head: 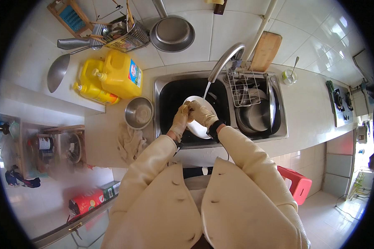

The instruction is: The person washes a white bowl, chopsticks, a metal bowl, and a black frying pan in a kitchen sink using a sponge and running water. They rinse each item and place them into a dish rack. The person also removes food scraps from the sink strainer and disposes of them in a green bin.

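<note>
Both my hands wear thin translucent gloves and meet over a white dish [199, 130] in the left sink basin [171, 93]. My left hand [180, 119] has its fingers against those of my right hand [202, 112]. A small yellowish patch shows between them; whether it is a cloth or glove cannot be told. My right hand lies across the dish, hiding its middle, so the grip on it is unclear. From the curved metal faucet [226, 59], a stream of water [207, 88] falls at the dish's far edge.
Right basin: steel pot [255, 116], lid and wire rack [244, 90]. Left of the sink: steel bowl [139, 112], cloth [129, 141] and yellow jugs [121, 74]. A frying pan [172, 32] hangs behind. A glass jar [289, 76] stands right; beyond is a gas stove [342, 105].
</note>
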`<act>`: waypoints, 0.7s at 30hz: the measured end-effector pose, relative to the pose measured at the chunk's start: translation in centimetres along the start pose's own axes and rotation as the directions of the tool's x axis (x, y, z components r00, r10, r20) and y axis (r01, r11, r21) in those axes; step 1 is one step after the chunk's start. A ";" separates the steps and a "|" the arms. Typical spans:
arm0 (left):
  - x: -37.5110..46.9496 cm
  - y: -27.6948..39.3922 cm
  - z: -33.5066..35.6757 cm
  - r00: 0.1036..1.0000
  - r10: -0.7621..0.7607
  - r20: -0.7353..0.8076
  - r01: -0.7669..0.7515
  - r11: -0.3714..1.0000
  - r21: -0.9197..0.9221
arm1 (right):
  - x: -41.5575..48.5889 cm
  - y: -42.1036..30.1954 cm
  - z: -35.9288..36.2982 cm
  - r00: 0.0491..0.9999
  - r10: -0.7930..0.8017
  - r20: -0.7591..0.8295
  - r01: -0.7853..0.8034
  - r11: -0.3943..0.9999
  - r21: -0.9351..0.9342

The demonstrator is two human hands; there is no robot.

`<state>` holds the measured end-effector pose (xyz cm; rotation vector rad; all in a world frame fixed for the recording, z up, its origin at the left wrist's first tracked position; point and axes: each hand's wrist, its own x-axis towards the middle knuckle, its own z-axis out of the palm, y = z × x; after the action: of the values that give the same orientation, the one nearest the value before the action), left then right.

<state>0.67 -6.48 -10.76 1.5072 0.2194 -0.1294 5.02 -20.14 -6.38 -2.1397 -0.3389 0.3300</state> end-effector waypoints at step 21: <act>-1.4 8.2 6.8 0.969 0.242 0.045 -0.120 0.307 0.944 | 1.5 4.3 -0.7 0.945 0.245 0.217 -0.199 -0.097 0.975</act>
<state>1.58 -12.87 -2.17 2.7605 0.0213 0.0349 7.13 -22.49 -9.67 -0.5725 0.3197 0.5168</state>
